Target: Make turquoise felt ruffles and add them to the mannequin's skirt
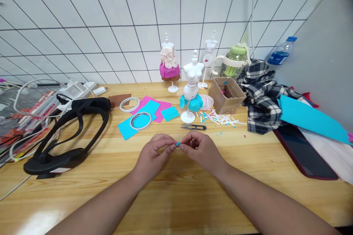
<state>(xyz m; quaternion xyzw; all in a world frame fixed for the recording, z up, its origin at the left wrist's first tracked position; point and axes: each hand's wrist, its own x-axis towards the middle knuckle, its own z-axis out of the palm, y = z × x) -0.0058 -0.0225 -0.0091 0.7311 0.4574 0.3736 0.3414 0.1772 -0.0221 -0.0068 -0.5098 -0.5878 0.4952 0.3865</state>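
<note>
My left hand (157,153) and my right hand (200,150) meet over the middle of the wooden table, thumbs and forefingers pinched. Between the fingertips sits a small blue piece of paper (178,144), gripped from both sides and mostly hidden. Just beyond the hands lie black thread snips (197,127). Behind them stands a white mini dress form (193,73) with puffed blue paper (196,102) around its lower part. Blue paper sheets (125,129) and pink paper (165,105) lie to the left, with a roll of white tape (141,121) on top.
A cardboard box (228,97), a pink dish (206,102) and white paper strips (223,118) are at centre right. Two more dress forms, one dressed (169,62), stand at the back. A black headset strap (79,147) lies left, a phone (306,152) and plaid cloth (259,95) right.
</note>
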